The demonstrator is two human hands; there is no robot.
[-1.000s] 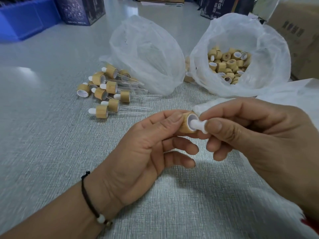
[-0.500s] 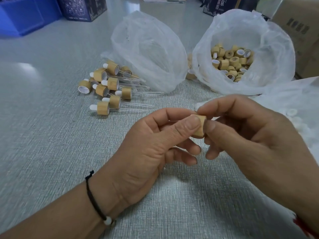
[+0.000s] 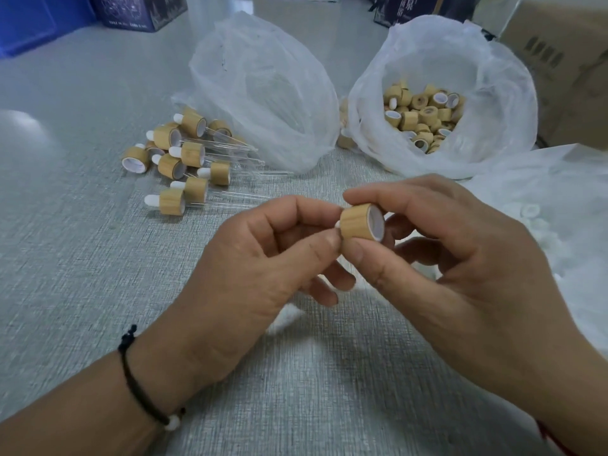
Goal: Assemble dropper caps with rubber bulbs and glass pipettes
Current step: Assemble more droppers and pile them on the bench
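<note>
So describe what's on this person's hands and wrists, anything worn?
Both forearms are bare, no sleeves or gloves. The left hand has a thin black cord bracelet at the wrist, knotted on top and carrying a small white bead. At the wrist of the right hand a thin red cord just shows at the frame's edge. No rings are visible.

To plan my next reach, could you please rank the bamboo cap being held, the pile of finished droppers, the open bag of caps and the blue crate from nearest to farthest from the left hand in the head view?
1. Bamboo cap, at the left hand's fingertips.
2. Finished droppers, table left.
3. Open bag of caps, back right.
4. Blue crate, far back left corner.
</note>
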